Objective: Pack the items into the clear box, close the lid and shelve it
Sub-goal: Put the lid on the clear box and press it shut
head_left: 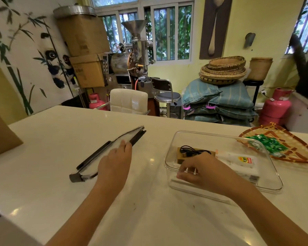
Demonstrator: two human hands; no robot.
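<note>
Left hand (115,161) grips lid (103,155); right hand (199,170) seemingly inside clear box (272,181).

Glossy, smooth cream tabletop (149,219); on it a clear plastic box (267,181), a clear plastic lid (114,144) with black clips, and a woven bamboo tray (292,148).

A coffee roastery's back room

I stand at a white counter (60,132) in a roasting workshop: a steel coffee roaster (130,63) with its hopper by the barred window (167,32), stacked sacks (219,102), woven trays (222,70), pink gas cylinders (276,107), cardboard boxes (84,34).
</note>
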